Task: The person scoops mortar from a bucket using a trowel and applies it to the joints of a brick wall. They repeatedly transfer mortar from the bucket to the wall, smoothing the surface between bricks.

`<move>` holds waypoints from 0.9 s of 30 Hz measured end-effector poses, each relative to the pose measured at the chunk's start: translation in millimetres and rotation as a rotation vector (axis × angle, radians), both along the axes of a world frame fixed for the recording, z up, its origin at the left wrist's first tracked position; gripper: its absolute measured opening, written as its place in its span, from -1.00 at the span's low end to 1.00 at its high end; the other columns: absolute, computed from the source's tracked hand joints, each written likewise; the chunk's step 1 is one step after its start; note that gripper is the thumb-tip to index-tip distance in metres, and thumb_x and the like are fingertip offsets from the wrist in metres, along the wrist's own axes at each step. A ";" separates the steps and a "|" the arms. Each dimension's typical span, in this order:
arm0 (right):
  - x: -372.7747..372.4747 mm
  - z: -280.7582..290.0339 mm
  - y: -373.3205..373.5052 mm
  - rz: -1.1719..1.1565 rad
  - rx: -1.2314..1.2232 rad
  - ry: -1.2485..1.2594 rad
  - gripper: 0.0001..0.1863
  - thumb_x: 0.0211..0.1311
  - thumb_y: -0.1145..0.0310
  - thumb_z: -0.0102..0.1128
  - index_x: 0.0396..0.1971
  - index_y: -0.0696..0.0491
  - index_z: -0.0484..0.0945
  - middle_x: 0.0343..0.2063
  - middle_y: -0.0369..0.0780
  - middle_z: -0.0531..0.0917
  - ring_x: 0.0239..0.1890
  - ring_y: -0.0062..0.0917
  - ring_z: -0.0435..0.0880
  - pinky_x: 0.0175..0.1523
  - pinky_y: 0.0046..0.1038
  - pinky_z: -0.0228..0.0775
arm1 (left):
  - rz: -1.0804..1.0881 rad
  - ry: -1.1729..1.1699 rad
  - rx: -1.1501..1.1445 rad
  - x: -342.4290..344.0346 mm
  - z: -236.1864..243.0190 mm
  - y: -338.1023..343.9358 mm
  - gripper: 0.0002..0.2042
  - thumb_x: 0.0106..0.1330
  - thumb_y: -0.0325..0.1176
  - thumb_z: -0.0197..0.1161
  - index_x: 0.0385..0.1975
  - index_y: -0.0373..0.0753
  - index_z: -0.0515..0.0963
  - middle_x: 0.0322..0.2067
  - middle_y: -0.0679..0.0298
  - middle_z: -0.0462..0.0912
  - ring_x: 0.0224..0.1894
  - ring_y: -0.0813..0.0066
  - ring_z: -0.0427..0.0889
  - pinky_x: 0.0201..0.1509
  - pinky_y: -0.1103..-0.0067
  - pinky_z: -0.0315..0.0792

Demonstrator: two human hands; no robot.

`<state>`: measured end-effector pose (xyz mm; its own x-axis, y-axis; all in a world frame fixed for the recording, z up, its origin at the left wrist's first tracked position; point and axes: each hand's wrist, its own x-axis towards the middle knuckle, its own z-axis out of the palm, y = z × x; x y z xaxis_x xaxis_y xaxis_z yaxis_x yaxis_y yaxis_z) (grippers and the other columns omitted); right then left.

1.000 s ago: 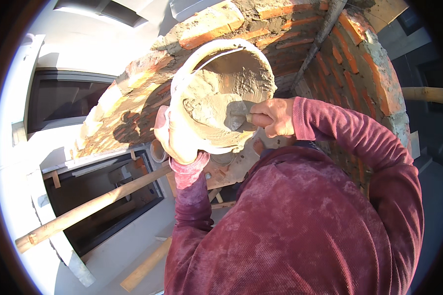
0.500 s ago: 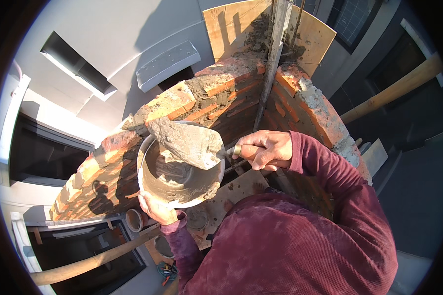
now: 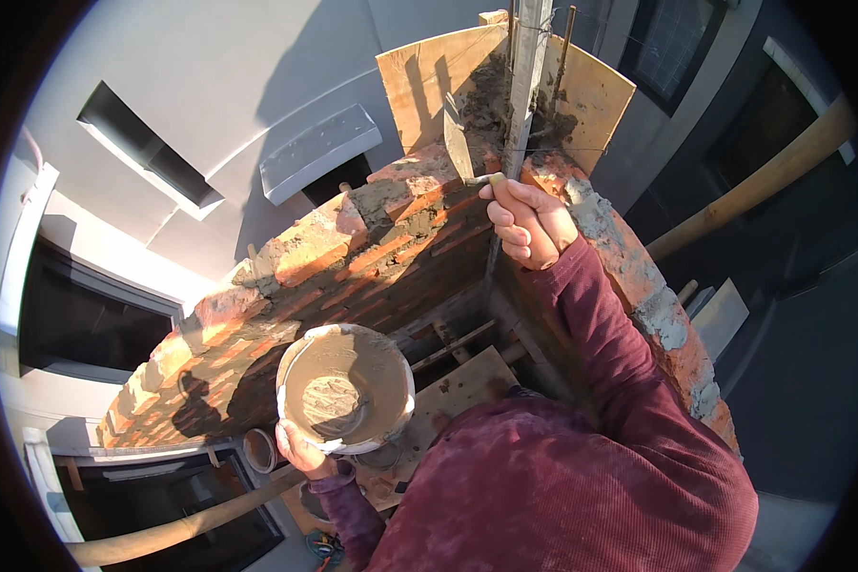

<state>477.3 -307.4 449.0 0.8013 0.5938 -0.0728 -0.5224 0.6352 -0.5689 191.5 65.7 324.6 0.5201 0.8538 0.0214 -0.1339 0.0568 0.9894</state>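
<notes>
My right hand (image 3: 532, 225) grips the handle of a trowel (image 3: 457, 141) over the far corner of the brick wall. The trowel's blade is turned on edge beside the wall's top, near wet mortar (image 3: 484, 93) against the plywood. My left hand (image 3: 305, 452) holds a white bucket (image 3: 294, 355) by its near left side. Grey mortar (image 3: 332, 398) coats its inside and lies at the bottom. The brick wall (image 3: 316, 240) curves across the view, with mortar along its top and between its orange bricks.
Plywood boards (image 3: 439, 81) stand behind the corner around an upright post (image 3: 527, 81) and thin rods. Bamboo poles (image 3: 753, 181) cross at right and lower left. Below me lie planks (image 3: 462, 386) and a second bucket (image 3: 259, 450). Building walls with windows stand beyond.
My right hand has moved the trowel from above the bucket up to the far wall corner, and the mortar heap on its blade no longer shows. The bucket has come lower, nearer me.
</notes>
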 end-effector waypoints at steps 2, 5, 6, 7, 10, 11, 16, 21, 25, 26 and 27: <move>17.2 8.7 5.6 0.006 0.169 0.110 -0.62 0.44 0.18 -0.17 -0.04 0.22 0.30 -0.52 -0.29 0.38 -0.70 -0.66 0.34 -0.65 -0.61 0.25 | -0.074 -0.007 -0.034 -0.5 -6.9 2.1 -0.63 0.45 -0.17 0.02 -0.04 -0.43 0.42 -0.12 0.15 0.52 -0.11 0.46 0.50 -0.01 0.54 0.40; 63.5 14.2 17.2 0.086 0.513 0.312 -0.61 0.39 0.15 -0.15 -0.18 0.25 0.34 -0.52 -0.28 0.43 -0.61 -0.59 0.43 -0.51 -0.55 0.37 | -0.128 -0.019 -0.108 -3.9 -26.9 21.0 -0.62 0.46 -0.16 0.02 -0.04 -0.43 0.42 -0.13 0.15 0.52 -0.13 0.47 0.50 -0.04 0.56 0.40; 74.2 17.1 21.1 0.123 0.516 0.273 -0.62 0.39 0.16 -0.17 -0.24 0.25 0.34 -0.54 -0.27 0.44 -0.58 -0.58 0.46 -0.48 -0.54 0.41 | -0.039 0.034 -0.064 -0.7 -28.0 21.7 -0.60 0.46 -0.15 0.03 -0.04 -0.45 0.42 -0.14 0.16 0.52 -0.14 0.48 0.49 -0.04 0.57 0.38; 79.7 18.5 21.3 0.061 0.563 0.270 -0.63 0.39 0.17 -0.18 -0.27 0.24 0.33 -0.54 -0.27 0.44 -0.58 -0.58 0.47 -0.49 -0.54 0.41 | -0.063 0.037 -0.046 3.2 -27.3 23.5 -0.60 0.46 -0.15 0.03 -0.04 -0.45 0.43 -0.14 0.16 0.52 -0.14 0.48 0.49 -0.04 0.57 0.38; 80.0 29.5 32.2 -0.219 0.537 0.313 -0.66 0.39 0.17 -0.20 -0.38 0.17 0.33 -0.57 -0.27 0.44 -0.59 -0.57 0.48 -0.50 -0.54 0.42 | -0.036 0.061 -0.014 2.2 -29.2 36.4 -0.60 0.46 -0.16 0.03 -0.05 -0.47 0.44 -0.15 0.15 0.52 -0.15 0.47 0.49 -0.05 0.55 0.38; 79.7 21.1 33.1 -0.178 0.559 0.299 -0.66 0.39 0.16 -0.19 -0.38 0.17 0.33 -0.57 -0.27 0.44 -0.59 -0.57 0.48 -0.50 -0.54 0.41 | -0.078 0.063 -0.020 -1.5 -28.0 43.9 -0.59 0.45 -0.16 0.03 -0.01 -0.48 0.42 -0.11 0.12 0.52 -0.12 0.43 0.51 -0.02 0.53 0.40; 81.7 4.2 74.9 -0.314 0.501 0.085 -0.67 0.41 0.07 -0.19 -0.30 0.05 0.34 -0.55 -0.30 0.44 -0.60 -0.54 0.47 -0.55 -0.44 0.33 | -0.123 0.097 -0.005 6.7 -16.4 62.7 -0.54 0.43 -0.16 0.07 0.09 -0.49 0.36 -0.03 0.05 0.51 -0.04 0.36 0.54 0.04 0.50 0.42; 118.7 -2.1 96.2 -0.519 0.575 -0.025 -0.72 0.41 0.05 -0.21 -0.24 -0.04 0.30 -0.58 -0.28 0.40 -0.69 -0.47 0.37 -0.62 -0.38 0.27 | -0.332 0.065 0.120 23.5 9.6 58.9 -0.61 0.44 -0.19 0.05 -0.12 -0.51 0.45 -0.16 0.10 0.54 -0.11 0.42 0.49 0.02 0.51 0.35; 141.8 -12.6 104.4 -0.634 0.731 0.333 -0.73 0.32 0.10 -0.10 -0.42 -0.02 0.28 -0.63 -0.32 0.36 -0.65 -0.51 0.36 -0.57 -0.44 0.25 | -0.374 0.146 0.251 25.2 19.5 55.2 -0.63 0.45 -0.18 0.00 -0.15 -0.48 0.45 -0.21 0.14 0.53 -0.15 0.44 0.48 -0.02 0.52 0.35; 138.3 -8.3 108.1 -0.666 0.689 0.346 -0.73 0.32 0.10 -0.09 -0.44 -0.02 0.27 -0.63 -0.31 0.36 -0.65 -0.50 0.37 -0.57 -0.43 0.26 | -0.361 0.130 0.239 23.5 18.2 54.5 -0.63 0.45 -0.18 -0.01 -0.17 -0.47 0.45 -0.22 0.15 0.53 -0.17 0.44 0.48 -0.04 0.52 0.34; 134.3 -4.2 112.3 -0.697 0.647 0.358 -0.73 0.31 0.11 -0.08 -0.46 -0.03 0.26 -0.64 -0.31 0.37 -0.65 -0.50 0.38 -0.57 -0.43 0.28 | -0.348 0.114 0.227 21.5 17.7 55.2 -0.64 0.46 -0.18 -0.02 -0.18 -0.46 0.45 -0.24 0.16 0.52 -0.18 0.45 0.47 -0.06 0.52 0.34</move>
<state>611.7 -195.1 444.9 0.9783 0.0136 -0.2068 0.0093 0.9940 0.1092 213.0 120.9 342.3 0.7864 0.6071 0.1140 -0.0344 -0.1413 0.9894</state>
